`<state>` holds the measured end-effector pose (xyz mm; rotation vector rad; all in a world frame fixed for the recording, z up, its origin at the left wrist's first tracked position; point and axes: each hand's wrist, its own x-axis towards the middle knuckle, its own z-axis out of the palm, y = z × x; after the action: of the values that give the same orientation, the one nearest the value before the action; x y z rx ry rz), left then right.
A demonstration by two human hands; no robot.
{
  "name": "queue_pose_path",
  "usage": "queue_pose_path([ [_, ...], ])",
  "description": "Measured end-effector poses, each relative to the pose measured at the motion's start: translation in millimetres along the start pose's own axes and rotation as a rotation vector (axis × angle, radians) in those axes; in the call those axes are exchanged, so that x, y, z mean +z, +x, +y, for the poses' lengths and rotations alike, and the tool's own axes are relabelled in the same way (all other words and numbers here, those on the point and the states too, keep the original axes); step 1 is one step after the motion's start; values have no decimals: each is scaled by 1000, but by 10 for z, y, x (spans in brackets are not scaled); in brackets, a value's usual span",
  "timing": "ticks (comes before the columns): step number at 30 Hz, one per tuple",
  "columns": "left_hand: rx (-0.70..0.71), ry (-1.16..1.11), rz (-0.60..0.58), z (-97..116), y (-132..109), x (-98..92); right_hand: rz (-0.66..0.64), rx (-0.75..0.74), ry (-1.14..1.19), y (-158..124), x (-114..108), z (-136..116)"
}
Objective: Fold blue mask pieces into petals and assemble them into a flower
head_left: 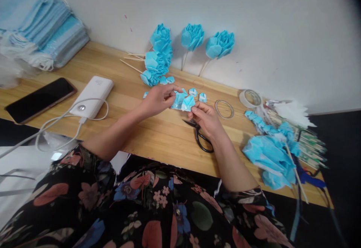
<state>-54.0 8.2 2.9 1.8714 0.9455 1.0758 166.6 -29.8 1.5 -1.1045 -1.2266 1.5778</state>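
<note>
My right hand (207, 119) is closed in a pinch on the lower right corner of a folded blue petal (188, 103). Close beside it, my left hand (160, 99) has its fingers bent together and the thumb near the index finger. Another blue piece (177, 99) shows at the left fingertips; whether they grip it is unclear. Small folded petals (193, 92) lie just behind my hands, one more (202, 97) to their right. Black-handled scissors (204, 142) rest on the table under my right hand, partly hidden by it.
Finished blue flowers on sticks (159, 58) lie behind my left hand; two more (192, 37) lean against the wall. A tape roll (250, 98), a thin ring (224, 109) and crumpled blue material (269, 158) are at right. A phone (41, 99), white power bank (93, 96) and stacked masks (56, 26) are at left.
</note>
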Motion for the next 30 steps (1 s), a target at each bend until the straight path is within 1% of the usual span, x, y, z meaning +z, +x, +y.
queue_pose_path([
  [8,14,18,12,6,-9,25,-37,-2,-62,25,0,64],
  [16,4,17,-4,26,-14,18,-27,15,-55,44,-5,104],
  [23,-36,-132,-12,57,-10,26,-21,23,-60,45,7,94],
  [27,-85,-274,-53,74,3,29,-23,20,-39,44,12,101],
  [30,-109,-318,-71,110,7,23,-26,24,-35,49,11,111],
])
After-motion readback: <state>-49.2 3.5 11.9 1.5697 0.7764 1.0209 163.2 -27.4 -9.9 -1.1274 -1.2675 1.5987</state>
